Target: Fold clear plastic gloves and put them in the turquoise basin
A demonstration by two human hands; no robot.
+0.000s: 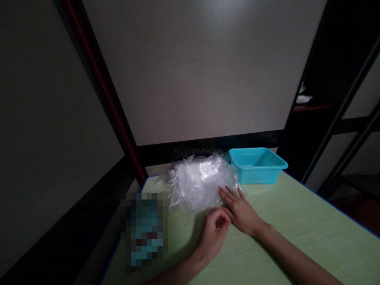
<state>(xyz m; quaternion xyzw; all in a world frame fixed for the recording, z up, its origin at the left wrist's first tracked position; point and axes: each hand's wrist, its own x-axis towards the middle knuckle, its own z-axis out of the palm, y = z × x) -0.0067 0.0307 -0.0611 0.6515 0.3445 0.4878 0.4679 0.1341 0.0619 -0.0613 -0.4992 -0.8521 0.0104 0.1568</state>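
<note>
A crinkled heap of clear plastic bags lies at the far side of the table. My right hand rests palm down with its fingers spread, the fingertips on the heap's near right edge. Close beside it, my left hand is curled, thumb and forefinger bent into a ring by the right thumb. Its other fingers are mostly hidden, so whether they hold anything does not show. A turquoise plastic basin stands just right of the bags, beyond my right hand.
A pixelated greenish item lies at the left edge of the pale green table, which has a blue rim. Large light panels with dark frames rise right behind the table. A dark open shelf is at the right.
</note>
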